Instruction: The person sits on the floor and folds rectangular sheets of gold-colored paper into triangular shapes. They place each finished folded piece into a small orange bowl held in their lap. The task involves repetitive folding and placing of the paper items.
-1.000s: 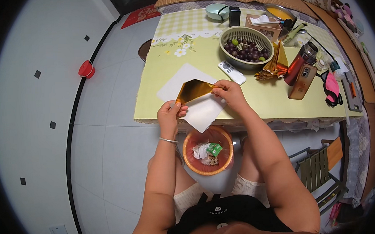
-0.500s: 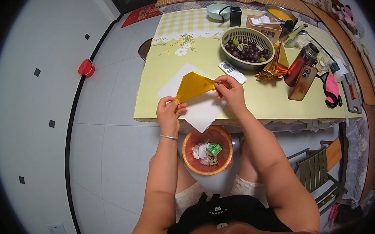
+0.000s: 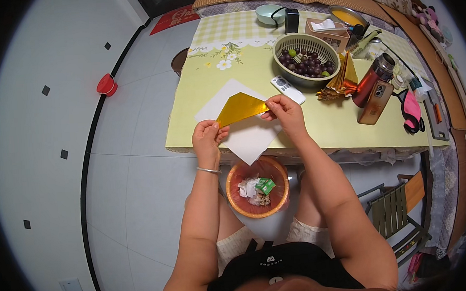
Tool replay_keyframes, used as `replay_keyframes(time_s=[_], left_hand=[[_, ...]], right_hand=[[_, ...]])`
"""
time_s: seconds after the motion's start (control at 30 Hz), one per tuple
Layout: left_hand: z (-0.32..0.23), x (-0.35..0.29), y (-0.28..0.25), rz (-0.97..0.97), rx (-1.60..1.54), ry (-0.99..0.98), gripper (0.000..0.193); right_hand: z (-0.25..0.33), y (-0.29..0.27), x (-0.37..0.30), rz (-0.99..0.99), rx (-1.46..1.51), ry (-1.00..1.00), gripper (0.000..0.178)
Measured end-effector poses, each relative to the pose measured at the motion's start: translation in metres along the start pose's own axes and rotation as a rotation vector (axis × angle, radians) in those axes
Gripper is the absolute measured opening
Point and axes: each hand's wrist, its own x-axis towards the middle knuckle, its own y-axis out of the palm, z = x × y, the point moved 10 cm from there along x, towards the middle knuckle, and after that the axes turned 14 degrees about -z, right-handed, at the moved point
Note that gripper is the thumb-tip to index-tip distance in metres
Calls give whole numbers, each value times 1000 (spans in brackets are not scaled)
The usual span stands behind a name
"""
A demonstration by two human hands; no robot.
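A folded sheet of shiny gold foil paper (image 3: 241,108) is stretched between my two hands, above a white sheet of paper (image 3: 251,139) on the table. My left hand (image 3: 209,138) pinches its left corner between thumb and fingers. At the opposite corner, my right hand (image 3: 285,113) grips the foil with thumb and fingertips. The foil has a blunt peak on top and a slanting lower edge. A white remote control (image 3: 288,90) lies just beyond my right hand.
An orange-rimmed waste bin (image 3: 284,193) stands between my knees. On the table (image 3: 189,128), to the right, are a colander (image 3: 278,62) of grapes, folded gold paper pieces (image 3: 345,80), a red thermos (image 3: 372,83), a phone (image 3: 375,103) and a pink-and-black item (image 3: 412,110). A folding chair (image 3: 389,213) stands at right.
My left hand has shifted slightly left and down, and the foil's peak sits a little lower, its shape flatter. Both hands keep their hold on the gold foil paper.
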Motion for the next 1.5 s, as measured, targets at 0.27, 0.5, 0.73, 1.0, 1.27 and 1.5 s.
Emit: replay_keyframes(time_s=[0.27, 0.5, 0.73, 1.0, 1.27, 1.5], left_hand=[[-11, -5, 6, 19, 132, 43, 27], [-5, -4, 2, 23, 183, -3, 9], [-16, -5, 5, 22, 197, 92, 6], [-4, -5, 10, 77, 326, 11, 10], [-10, -3, 11, 108, 326, 84, 8], [-9, -5, 11, 130, 363, 66, 7]], right_hand=[[-1, -5, 0, 67, -124, 183, 28], [-6, -10, -2, 59, -239, 222, 14], [-9, -5, -5, 140, -257, 229, 15], [-3, -10, -4, 115, -307, 150, 16], [-7, -11, -9, 188, -385, 258, 19], [12, -11, -11, 161, -454, 151, 20]])
